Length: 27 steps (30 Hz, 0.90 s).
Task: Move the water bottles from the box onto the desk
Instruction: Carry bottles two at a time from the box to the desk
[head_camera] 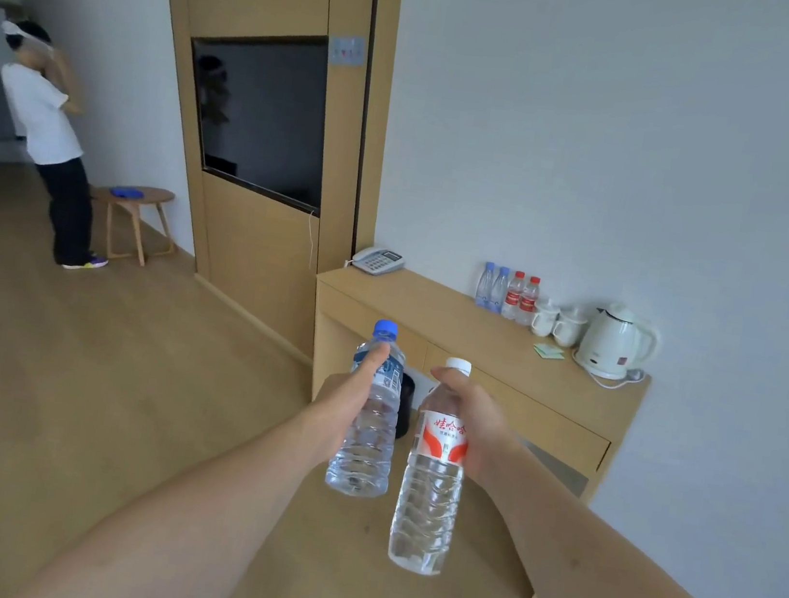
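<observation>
Two bottles carried upright toward the desk (432, 304).
Ahead of both grips, the desk lies nearer the right hand (473, 411), curled around the white-capped bottle (430, 501); the blue-capped bottle (367, 426) is gripped by the left hand (341, 408).

My left hand (341, 408) grips a clear blue-capped water bottle (367, 426); my right hand (473, 411) grips a clear white-capped, red-labelled bottle (429, 486), before the light wooden desk (431, 314).

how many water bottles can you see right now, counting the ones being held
6. The left hand grips a blue-capped bottle; the right hand grips a white-capped bottle. On the desk stand two blue-capped bottles and two red-labelled bottles. The box is out of view.
</observation>
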Motion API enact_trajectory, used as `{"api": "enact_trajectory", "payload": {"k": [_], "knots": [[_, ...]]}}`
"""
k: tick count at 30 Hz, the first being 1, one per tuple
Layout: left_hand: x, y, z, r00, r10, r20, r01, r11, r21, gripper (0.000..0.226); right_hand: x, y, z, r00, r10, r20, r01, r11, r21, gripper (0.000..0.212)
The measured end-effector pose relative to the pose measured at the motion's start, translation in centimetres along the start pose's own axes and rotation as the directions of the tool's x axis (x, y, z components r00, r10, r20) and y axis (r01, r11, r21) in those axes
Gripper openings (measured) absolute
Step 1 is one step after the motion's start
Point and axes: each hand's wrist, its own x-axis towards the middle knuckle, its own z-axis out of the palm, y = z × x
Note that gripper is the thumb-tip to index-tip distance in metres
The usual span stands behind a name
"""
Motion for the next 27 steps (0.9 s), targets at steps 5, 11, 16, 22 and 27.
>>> {"api": "enact_trajectory", "payload": {"k": [5,11,16,22,27], "knots": [[9.9,3.9,-3.1,0.999,-0.008,0.040,0.008,1.000,-0.005,0.084,8.8,-1.8,4.9,0.998,-0.001,-0.056,0.001,1.000,0.001,0.050],[19.2,8.5,-5.6,0.996,-0.026,0.084,0.024,0.999,0.023,0.082,17.5,-4.4,8.6,0.996,-0.029,-0.088,0.031,0.999,0.019,0.056],[25.7,10.6,-6.3,0.993,-0.060,0.101,0.058,0.998,0.031,0.082,24.0,-5.4,10.1,0.995,-0.025,-0.093,0.026,1.000,0.008,0.061],[35.1,13.0,-5.6,0.994,-0.055,0.098,0.051,0.998,0.044,0.079,34.0,-7.4,10.7,0.996,-0.047,-0.071,0.047,0.999,0.001,0.048],[44.8,16.7,-3.3,0.997,-0.021,0.074,0.015,0.996,0.083,0.076,44.4,-11.1,10.1,0.997,-0.071,-0.039,0.071,0.997,0.009,0.045]]}}
